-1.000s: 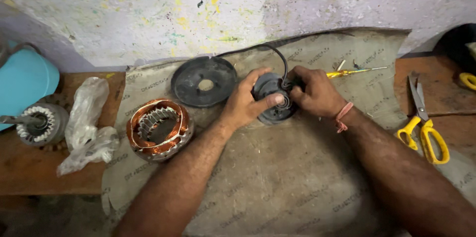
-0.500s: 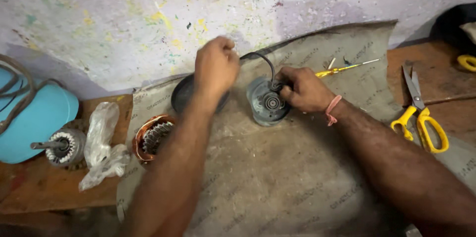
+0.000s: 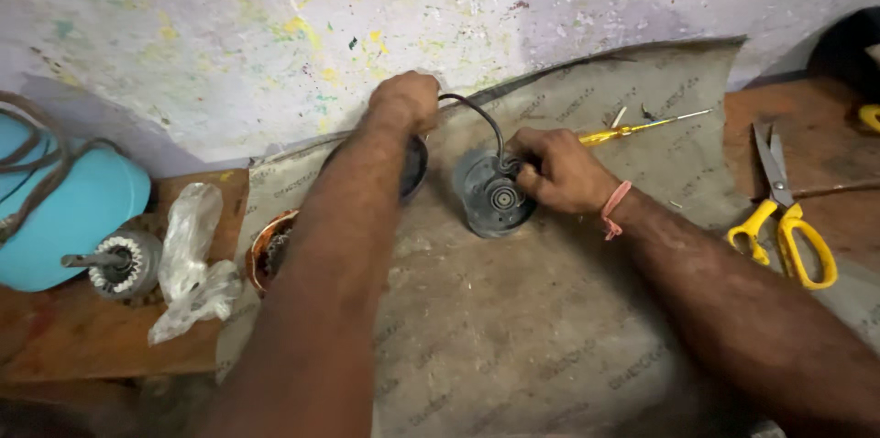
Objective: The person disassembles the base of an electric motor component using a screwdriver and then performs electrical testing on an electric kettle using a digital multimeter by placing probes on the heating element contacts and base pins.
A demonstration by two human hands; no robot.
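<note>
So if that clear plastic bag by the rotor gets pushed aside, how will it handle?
The plastic bag looks crumpled and thin, so probably floppy and light. It would likely slide or bunch rather than roll. It lies close to the rotor, so it might snag there.

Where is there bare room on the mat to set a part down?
The grey mat is bare in its near middle, between the two forearms, below the round motor cover. Crowded: the top strip, with right hand, left hand, black cable and yellow screwdriver; also the left edge by the copper-wound stator.

yellow-handled scissors (image 3: 779, 223) lie right, a yellow screwdriver (image 3: 632, 129) behind, a crumpled plastic bag (image 3: 191, 259) and rotor (image 3: 117, 262) left.
</note>
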